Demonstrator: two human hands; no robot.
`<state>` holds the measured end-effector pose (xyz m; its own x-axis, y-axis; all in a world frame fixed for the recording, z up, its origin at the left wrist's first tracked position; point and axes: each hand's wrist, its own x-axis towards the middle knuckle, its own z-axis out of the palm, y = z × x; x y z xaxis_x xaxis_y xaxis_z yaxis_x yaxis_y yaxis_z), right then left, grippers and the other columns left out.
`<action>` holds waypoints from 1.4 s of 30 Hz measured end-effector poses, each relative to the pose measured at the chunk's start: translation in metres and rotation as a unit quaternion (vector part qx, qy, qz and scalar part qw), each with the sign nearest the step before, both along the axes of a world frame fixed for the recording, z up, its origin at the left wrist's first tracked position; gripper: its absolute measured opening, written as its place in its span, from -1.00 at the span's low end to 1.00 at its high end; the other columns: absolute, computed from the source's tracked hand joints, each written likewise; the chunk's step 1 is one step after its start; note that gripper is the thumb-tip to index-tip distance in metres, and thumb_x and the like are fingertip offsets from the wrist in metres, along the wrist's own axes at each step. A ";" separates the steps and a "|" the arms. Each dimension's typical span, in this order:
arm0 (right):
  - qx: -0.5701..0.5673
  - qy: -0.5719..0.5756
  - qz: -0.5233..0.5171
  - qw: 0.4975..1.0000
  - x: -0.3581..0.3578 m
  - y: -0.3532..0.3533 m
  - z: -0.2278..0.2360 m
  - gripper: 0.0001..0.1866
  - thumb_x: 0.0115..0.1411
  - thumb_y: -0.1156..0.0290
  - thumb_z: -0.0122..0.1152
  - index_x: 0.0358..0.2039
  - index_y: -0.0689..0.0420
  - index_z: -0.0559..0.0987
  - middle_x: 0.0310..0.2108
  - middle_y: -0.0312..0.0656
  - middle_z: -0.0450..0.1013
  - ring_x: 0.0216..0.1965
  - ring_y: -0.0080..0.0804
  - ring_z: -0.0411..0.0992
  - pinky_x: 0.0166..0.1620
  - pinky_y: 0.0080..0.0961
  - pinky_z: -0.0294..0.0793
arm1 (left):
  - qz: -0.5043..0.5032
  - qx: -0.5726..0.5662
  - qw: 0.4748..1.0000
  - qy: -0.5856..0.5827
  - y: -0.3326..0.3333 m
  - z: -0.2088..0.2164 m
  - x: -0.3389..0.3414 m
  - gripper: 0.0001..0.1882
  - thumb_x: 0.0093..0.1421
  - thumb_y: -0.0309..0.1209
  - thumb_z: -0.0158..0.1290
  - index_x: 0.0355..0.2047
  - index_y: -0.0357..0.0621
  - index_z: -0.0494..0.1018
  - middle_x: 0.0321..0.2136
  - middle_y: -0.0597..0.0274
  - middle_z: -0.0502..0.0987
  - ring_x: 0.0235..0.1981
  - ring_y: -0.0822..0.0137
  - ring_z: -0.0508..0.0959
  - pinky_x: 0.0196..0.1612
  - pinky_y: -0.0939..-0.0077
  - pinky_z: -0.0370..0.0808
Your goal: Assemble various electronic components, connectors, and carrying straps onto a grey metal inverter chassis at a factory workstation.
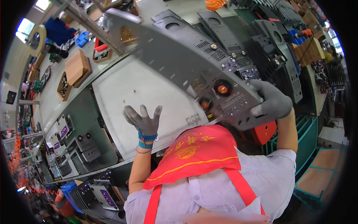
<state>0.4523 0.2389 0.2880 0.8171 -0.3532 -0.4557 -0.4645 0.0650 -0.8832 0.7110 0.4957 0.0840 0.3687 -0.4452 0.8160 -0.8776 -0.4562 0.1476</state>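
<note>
My gloved right hand (274, 100) grips one end of a long dark grey metal panel (169, 61). The panel slants up to the far left, over the white work surface (112, 93), and its far end is blurred. Slots and small holes run along it. Near my right hand, two dark round parts with copper-coloured centres (222, 89) show on it. My left hand (143, 119), also in a grey glove, is empty over the white surface with its fingers spread. A blue beaded band (148, 137) circles its wrist.
Several similar grey panels (223, 33) lie at the far right. Cardboard boxes (76, 67) and a red bin (100, 45) stand at the far left. Smaller metal assemblies (87, 147) rest on a green mat at left. A teal rack (307, 138) stands at my right.
</note>
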 end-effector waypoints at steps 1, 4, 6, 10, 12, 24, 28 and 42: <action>0.065 0.000 0.029 0.997 -0.003 0.002 -0.005 -0.46 -0.32 0.39 0.38 -0.25 0.26 0.42 -0.36 -0.32 0.40 -0.30 -0.53 0.33 -0.18 -0.53 0.34 | -0.011 -0.002 1.000 0.001 -0.005 0.012 0.001 -0.54 0.17 -0.28 0.07 0.03 -0.18 0.28 0.15 -0.20 0.20 0.20 -0.10 0.19 0.10 -0.27 0.15; 0.169 -0.035 0.108 0.979 0.029 -0.004 -0.069 -0.28 -0.38 0.25 0.54 -0.18 0.25 0.42 -0.31 -0.26 0.44 -0.24 -0.57 0.39 -0.20 -0.59 0.41 | -0.105 0.003 0.993 -0.046 0.005 0.061 0.036 -0.67 0.20 -0.31 0.01 -0.07 -0.15 0.32 -0.01 -0.04 0.41 0.10 -0.03 0.34 0.13 -0.33 0.13; 0.150 -0.044 0.147 0.977 0.051 -0.015 -0.113 -0.22 -0.33 0.07 0.53 -0.14 0.26 0.43 -0.29 -0.23 0.45 -0.23 -0.55 0.41 -0.23 -0.57 0.45 | -0.185 0.146 0.962 -0.137 0.020 0.095 0.062 -0.75 0.17 -0.36 0.01 -0.15 -0.14 0.37 -0.13 0.08 0.52 -0.02 0.00 0.47 0.10 -0.13 0.29; 0.301 -0.113 0.075 0.944 0.105 0.036 -0.178 -0.27 0.01 -0.17 0.24 -0.05 0.23 0.42 -0.19 -0.22 0.46 -0.22 -0.54 0.44 -0.15 -0.55 0.47 | -0.120 0.204 0.971 0.007 0.022 0.112 0.069 -0.84 0.06 -0.32 0.14 -0.40 -0.09 0.45 -0.44 0.08 0.55 -0.40 0.05 0.57 -0.38 0.27 0.49; 0.383 -0.137 -0.005 0.913 0.132 0.082 -0.195 -0.33 0.14 -0.15 0.11 -0.02 0.23 0.42 -0.15 -0.21 0.46 -0.21 -0.53 0.44 -0.12 -0.53 0.47 | 0.036 0.218 0.966 0.135 0.025 0.100 0.054 -0.76 0.04 -0.21 0.20 -0.48 -0.08 0.43 -0.70 0.01 0.43 -0.64 0.00 0.48 -0.60 0.22 0.38; -0.743 0.237 0.046 0.624 0.134 -0.047 -0.235 -0.88 0.14 0.39 0.01 -0.35 0.07 0.51 -0.42 -0.10 0.47 -0.28 -0.19 0.47 -0.21 -0.31 0.38 | -0.029 0.321 0.906 0.273 0.094 -0.068 0.062 -0.72 0.05 -0.24 0.17 -0.51 -0.12 0.33 -0.61 -0.03 0.43 -0.52 -0.10 0.48 -0.50 0.12 0.38; -0.605 0.279 0.064 0.743 0.136 -0.068 -0.195 -0.84 0.14 0.46 0.01 -0.26 0.09 0.50 -0.31 0.02 0.51 -0.21 -0.12 0.51 -0.20 -0.23 0.46 | -0.028 0.332 0.898 0.287 0.096 -0.071 0.067 -0.72 0.03 -0.27 0.18 -0.50 -0.12 0.31 -0.59 -0.01 0.45 -0.49 -0.11 0.48 -0.48 0.10 0.39; 0.124 -0.016 0.108 0.986 0.016 -0.022 -0.052 -0.46 -0.21 0.34 0.38 -0.19 0.29 0.43 -0.37 -0.32 0.40 -0.32 -0.61 0.34 -0.25 -0.62 0.33 | -0.090 0.068 0.986 -0.120 -0.015 0.044 0.042 -0.63 0.15 -0.13 0.02 -0.12 -0.05 0.32 0.02 -0.14 0.31 0.06 -0.13 0.32 0.18 -0.28 0.06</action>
